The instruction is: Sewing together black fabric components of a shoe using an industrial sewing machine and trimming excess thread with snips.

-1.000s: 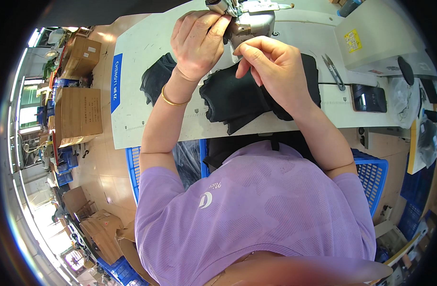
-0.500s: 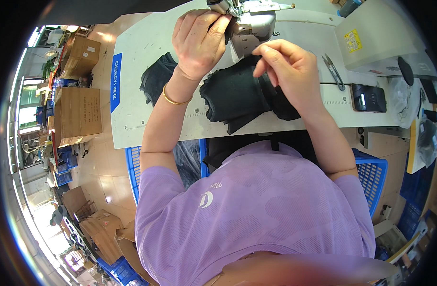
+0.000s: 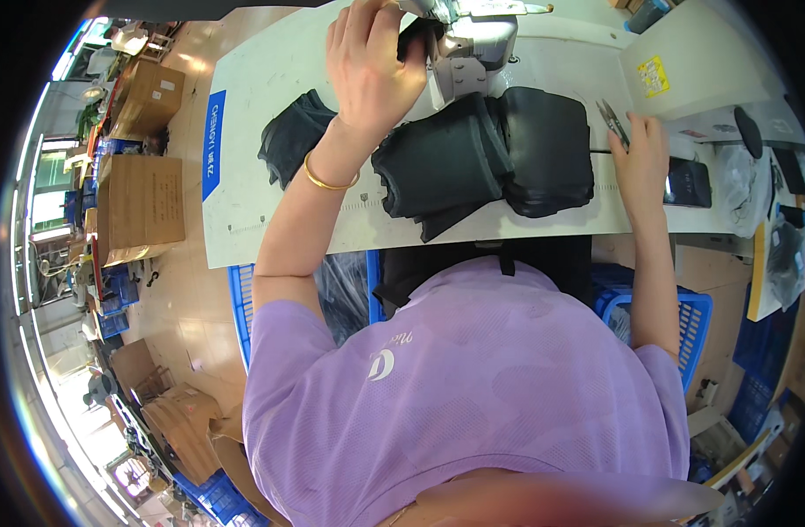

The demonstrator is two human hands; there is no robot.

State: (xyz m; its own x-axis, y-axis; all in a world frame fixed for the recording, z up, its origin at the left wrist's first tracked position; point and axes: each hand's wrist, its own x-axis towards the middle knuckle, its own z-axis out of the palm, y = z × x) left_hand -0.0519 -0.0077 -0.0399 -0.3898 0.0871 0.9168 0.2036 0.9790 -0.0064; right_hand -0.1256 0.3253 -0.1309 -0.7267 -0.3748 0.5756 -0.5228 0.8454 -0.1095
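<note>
My left hand (image 3: 372,75), with a gold bangle on the wrist, is closed on a small black fabric piece (image 3: 416,37) beside the sewing machine head (image 3: 473,44). Part of that piece is hidden by the fingers. At the right, my right hand (image 3: 644,162) has its thumb and fingers around the handle end of metal thread snips (image 3: 611,121), which lie on the table. Between my hands sit a stack of dark fabric pieces (image 3: 442,162) and a neater black stack (image 3: 547,154) touching it. A smaller dark pile (image 3: 295,132) lies left of my left forearm.
The white sewing table (image 3: 236,198) ends just before my body. A black phone (image 3: 688,183) and a clear plastic bag (image 3: 740,184) lie at the right, near the machine housing (image 3: 701,75). Blue baskets (image 3: 692,325) stand below the table; cardboard boxes (image 3: 143,211) are at the left.
My right hand has left the black fabric stack and moved right to the thread snips, uncovering that stack. My left hand stays by the machine head with the fabric piece.
</note>
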